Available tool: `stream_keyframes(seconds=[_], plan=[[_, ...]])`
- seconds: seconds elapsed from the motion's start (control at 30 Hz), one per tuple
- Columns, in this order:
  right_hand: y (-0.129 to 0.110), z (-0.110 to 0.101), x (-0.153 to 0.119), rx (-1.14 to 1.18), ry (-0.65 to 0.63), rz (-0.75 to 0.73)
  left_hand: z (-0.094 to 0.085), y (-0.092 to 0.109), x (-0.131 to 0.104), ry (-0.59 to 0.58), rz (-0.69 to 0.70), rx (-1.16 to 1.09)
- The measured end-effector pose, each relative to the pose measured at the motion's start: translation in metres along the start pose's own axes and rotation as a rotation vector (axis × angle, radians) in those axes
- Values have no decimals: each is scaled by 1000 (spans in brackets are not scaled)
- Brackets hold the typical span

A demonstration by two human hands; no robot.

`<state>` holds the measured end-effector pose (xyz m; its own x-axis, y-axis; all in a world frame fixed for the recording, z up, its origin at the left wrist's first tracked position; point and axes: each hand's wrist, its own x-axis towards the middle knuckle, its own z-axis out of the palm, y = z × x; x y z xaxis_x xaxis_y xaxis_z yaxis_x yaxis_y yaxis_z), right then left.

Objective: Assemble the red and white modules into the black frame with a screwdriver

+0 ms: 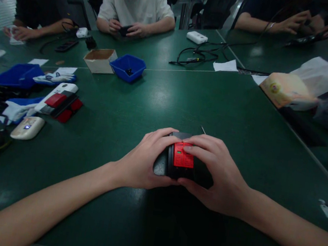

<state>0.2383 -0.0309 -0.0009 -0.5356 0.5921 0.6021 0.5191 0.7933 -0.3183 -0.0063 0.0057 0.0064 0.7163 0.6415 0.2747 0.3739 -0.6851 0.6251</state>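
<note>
Between both hands sits a small black device with a red face [182, 159] and a small green spot on it. My left hand [150, 157] grips its left side, thumb at the near edge and fingers over the far edge. From the right, my right hand [216, 169] holds it too, with fingertips resting on the red face and the thumb at the near side. The device's underside is hidden. A thin metal rod [203, 130] sticks out beyond my right fingers; its other end is covered by the hand.
On the left lie a blue bin [20, 75], gloves [19, 107], red-and-black blocks [64, 106] and a white gadget [28, 128]. Farther off stand a cardboard box [100, 61] and a blue tray [128, 68]. Cables [196, 55] and plastic bags [316, 78] lie beyond. Several people sit around the table.
</note>
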Motion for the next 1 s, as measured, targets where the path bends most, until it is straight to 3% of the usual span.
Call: stream_keyframes(seconds=[0.33,0.5,0.63,1.0], plan=[[6,1,-3,-24,37,-38,1,-3,-2,31,94,24],[5,-1,-1,32,37,113,1,-1,-2,36,105,15],[3,-2,1,68,47,149,2,-1,-2,42,102,10],[2,-2,1,42,83,34,-1,-2,0,96,154,-1]])
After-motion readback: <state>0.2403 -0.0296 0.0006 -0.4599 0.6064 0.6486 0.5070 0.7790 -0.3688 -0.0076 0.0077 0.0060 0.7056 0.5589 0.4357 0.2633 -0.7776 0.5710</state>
